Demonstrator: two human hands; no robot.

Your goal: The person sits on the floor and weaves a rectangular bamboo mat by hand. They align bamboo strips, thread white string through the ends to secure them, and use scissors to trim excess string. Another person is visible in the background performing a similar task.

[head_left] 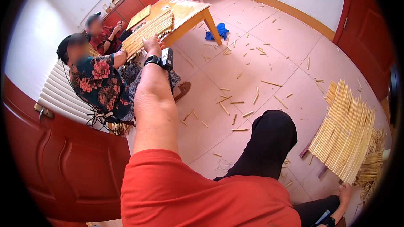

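Note:
My left arm reaches up the middle of the view, a black band and small device at its wrist; my left hand [153, 45] grips the lower edge of a mat of straw-coloured sticks [148, 29] beside the table. My right hand [344, 194], at the lower right, is closed on the bottom corner of a second, tied mat of sticks [341, 130]. A co-worker in a floral top [99, 82] sits at the left with an arm near the first mat.
A wooden table [190, 7] bears another mat [139, 16]; another person [103, 38] sits beside it. Scattered stick pieces and a blue cloth [216, 31] lie on the tiles. Red doors [71, 159] stand at both sides. Stick bundles [370, 166] lie at the right.

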